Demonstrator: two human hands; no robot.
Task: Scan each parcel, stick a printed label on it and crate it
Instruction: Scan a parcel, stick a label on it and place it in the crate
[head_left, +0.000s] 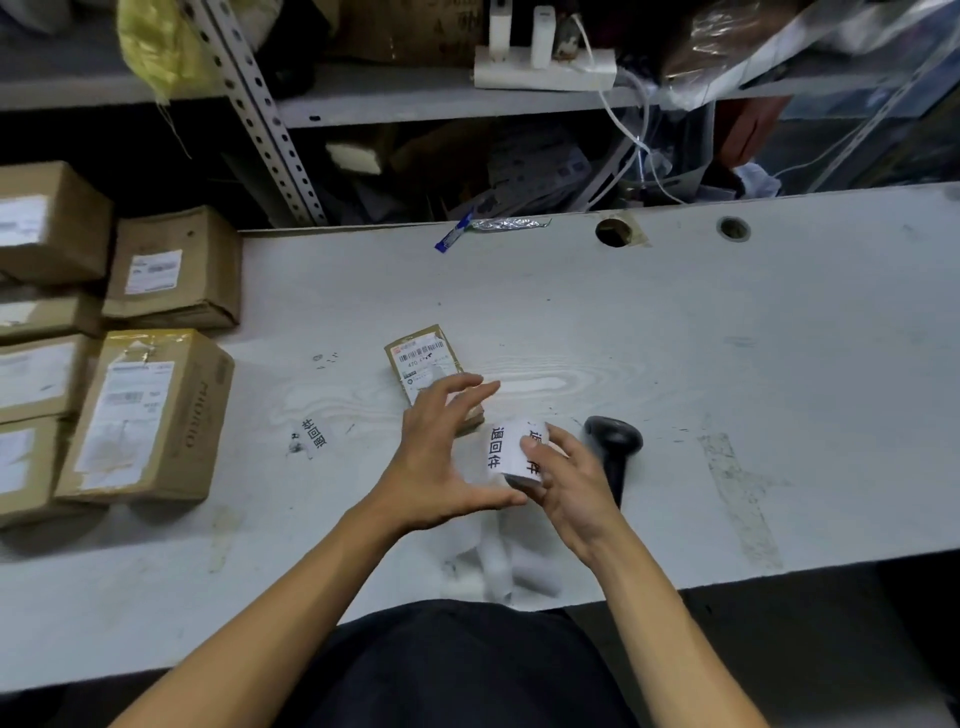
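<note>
A small brown parcel (423, 361) with a barcoded shipping label lies flat in the middle of the white table (675, 338). My left hand (447, 452) hovers over its near end, fingers spread, thumb touching the roll's underside. My right hand (563, 480) grips a white roll of printed labels (503, 449) with black characters, just right of the parcel. A black handheld scanner (613, 447) lies on the table behind my right hand.
Several taped cardboard boxes (150, 415) with labels are stacked along the table's left side. White backing paper strips (504, 566) lie near the front edge. A shelf rack (467, 93) with clutter and cables stands behind the table. A blue wrapper (454, 236) rests at the far edge.
</note>
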